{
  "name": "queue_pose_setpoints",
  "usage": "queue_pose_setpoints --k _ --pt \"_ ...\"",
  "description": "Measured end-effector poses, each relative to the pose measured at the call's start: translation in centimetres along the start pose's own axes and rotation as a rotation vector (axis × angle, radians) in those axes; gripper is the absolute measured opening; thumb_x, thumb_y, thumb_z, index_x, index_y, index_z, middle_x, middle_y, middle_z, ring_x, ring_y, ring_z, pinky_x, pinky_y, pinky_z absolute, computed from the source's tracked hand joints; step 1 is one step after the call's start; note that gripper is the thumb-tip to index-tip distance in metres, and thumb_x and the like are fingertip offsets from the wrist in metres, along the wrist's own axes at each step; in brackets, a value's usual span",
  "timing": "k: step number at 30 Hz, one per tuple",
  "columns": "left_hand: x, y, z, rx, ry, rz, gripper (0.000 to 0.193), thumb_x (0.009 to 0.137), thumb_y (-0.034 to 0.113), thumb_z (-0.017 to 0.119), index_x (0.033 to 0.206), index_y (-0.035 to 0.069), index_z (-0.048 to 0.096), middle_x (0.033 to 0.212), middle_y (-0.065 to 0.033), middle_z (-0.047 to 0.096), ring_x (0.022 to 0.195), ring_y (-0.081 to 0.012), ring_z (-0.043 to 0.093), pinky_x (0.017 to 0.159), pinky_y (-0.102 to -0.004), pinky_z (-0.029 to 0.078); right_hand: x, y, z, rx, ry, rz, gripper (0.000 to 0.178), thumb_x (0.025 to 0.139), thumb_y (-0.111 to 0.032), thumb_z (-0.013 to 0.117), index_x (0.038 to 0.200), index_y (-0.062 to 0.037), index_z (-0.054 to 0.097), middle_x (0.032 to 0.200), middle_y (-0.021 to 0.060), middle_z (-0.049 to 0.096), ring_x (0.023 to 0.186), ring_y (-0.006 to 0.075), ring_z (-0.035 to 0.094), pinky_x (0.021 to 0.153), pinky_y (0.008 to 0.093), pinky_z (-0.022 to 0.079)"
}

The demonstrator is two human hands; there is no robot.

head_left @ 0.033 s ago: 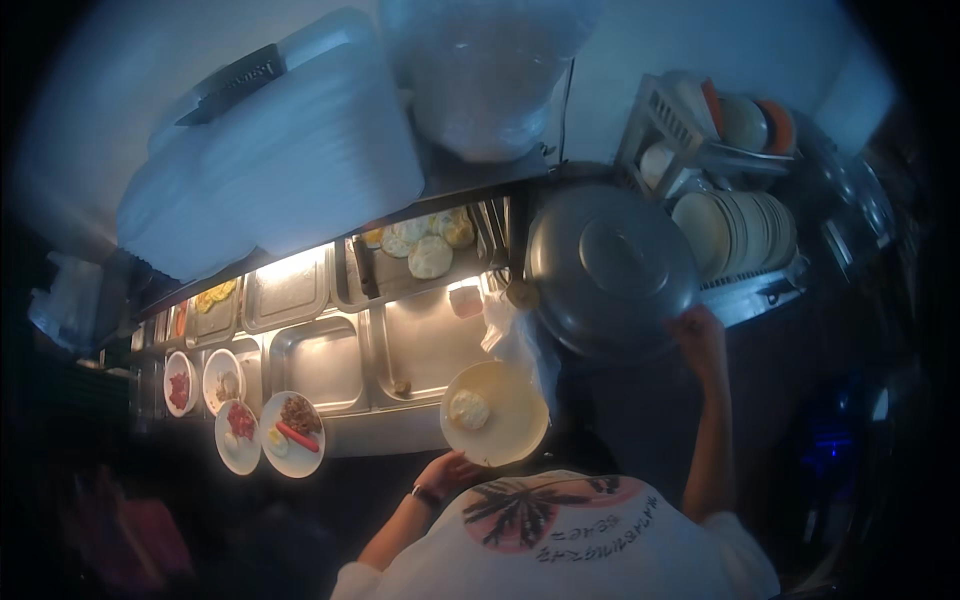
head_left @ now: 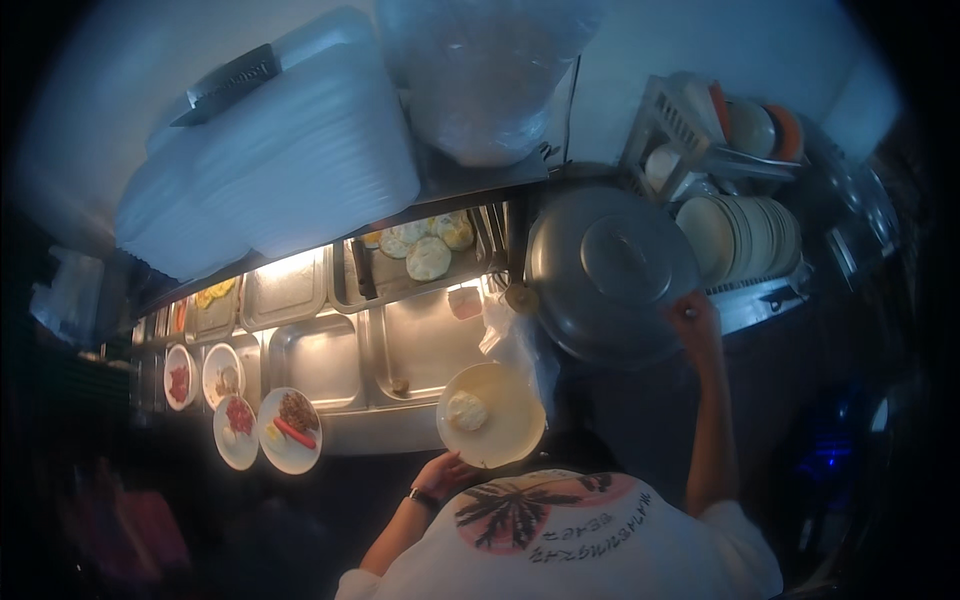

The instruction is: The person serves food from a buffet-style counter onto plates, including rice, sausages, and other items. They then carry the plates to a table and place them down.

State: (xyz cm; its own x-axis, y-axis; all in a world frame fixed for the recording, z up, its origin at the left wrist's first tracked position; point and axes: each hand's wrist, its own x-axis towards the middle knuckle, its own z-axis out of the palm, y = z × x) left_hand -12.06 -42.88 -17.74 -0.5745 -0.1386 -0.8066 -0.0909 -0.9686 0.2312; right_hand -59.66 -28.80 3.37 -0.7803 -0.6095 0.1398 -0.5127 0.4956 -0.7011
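A cream plate (head_left: 515, 400) with a white mound that looks like rice (head_left: 467, 410) is held near my chest. My left hand (head_left: 442, 474) grips its lower left rim, with the fingers partly hidden under the plate. My right hand (head_left: 694, 325) is closed at the right rim of a large round metal lid (head_left: 625, 262). A small bright spot shows at that fist, too small to name. What lies under the lid is hidden.
Left stands a lit counter with metal trays (head_left: 317, 362) and fried eggs (head_left: 428, 257). Plated food, including a plate with a red sausage (head_left: 293, 432), sits along its front. A dish rack (head_left: 745, 290) holds plates at right. Stacked white foam boxes (head_left: 290, 160) rest on the shelf above.
The plate has shifted very slightly left and up with my left hand. My right hand has turned a little at the lid's rim.
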Motion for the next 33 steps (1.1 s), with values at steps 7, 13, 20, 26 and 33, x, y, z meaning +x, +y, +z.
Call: queue_pose_setpoints --k 7,13,20,26,33 --pt "0.7 -6.4 3.1 0.002 0.491 0.495 0.025 0.084 0.007 0.057 0.107 -0.002 0.056 0.097 -0.0119 0.063 0.08 -0.0216 0.065 0.068 -0.035 0.056 11.2 3.9 9.8 -0.12 0.005 -0.626 0.02 0.082 -0.016 0.066 0.101 -0.0088 0.065 0.101 0.0083 0.066 0.092 0.0268 0.063 0.077 0.0336 0.051" --pt "-0.1 -6.1 3.7 -0.244 0.914 0.62 0.022 0.08 0.01 0.057 0.1 0.004 0.062 0.095 -0.0092 0.064 0.086 -0.0215 0.061 0.073 -0.0416 0.049 13.1 5.0 9.9 -0.184 -0.177 -0.447 0.009 0.08 -0.009 0.063 0.087 -0.0127 0.068 0.088 0.0061 0.068 0.08 0.0232 0.066 0.068 0.0319 0.051" --pt "1.9 -3.0 -2.1 -0.673 1.209 0.951 0.016 0.08 0.003 0.053 0.093 -0.003 0.059 0.095 -0.0169 0.062 0.085 -0.0286 0.063 0.074 -0.0445 0.052 22.4 2.5 10.9 -0.282 -0.419 -0.311 0.009 0.079 -0.018 0.064 0.085 -0.0166 0.071 0.086 0.0076 0.068 0.081 0.0266 0.065 0.071 0.0364 0.049" --pt "1.4 -0.6 -9.6 -0.879 1.025 1.136 0.028 0.079 0.006 0.057 0.102 -0.009 0.057 0.098 -0.0178 0.062 0.087 -0.0307 0.064 0.074 -0.0433 0.054 34.9 3.8 17.7 -0.011 -0.855 -0.431 0.018 0.07 -0.008 0.07 0.088 -0.0062 0.07 0.086 0.0098 0.069 0.083 0.0193 0.064 0.076 0.0316 0.048" --pt "0.2 2.2 -4.7 -0.883 1.137 1.107 0.042 0.083 0.021 0.061 0.117 -0.003 0.05 0.112 -0.0171 0.057 0.096 -0.0265 0.059 0.08 -0.0411 0.049 36.7 4.0 18.1 -0.106 -0.981 -0.131 0.027 0.076 -0.013 0.069 0.101 -0.0047 0.067 0.089 0.0087 0.065 0.082 0.0154 0.058 0.072 0.0302 0.045"
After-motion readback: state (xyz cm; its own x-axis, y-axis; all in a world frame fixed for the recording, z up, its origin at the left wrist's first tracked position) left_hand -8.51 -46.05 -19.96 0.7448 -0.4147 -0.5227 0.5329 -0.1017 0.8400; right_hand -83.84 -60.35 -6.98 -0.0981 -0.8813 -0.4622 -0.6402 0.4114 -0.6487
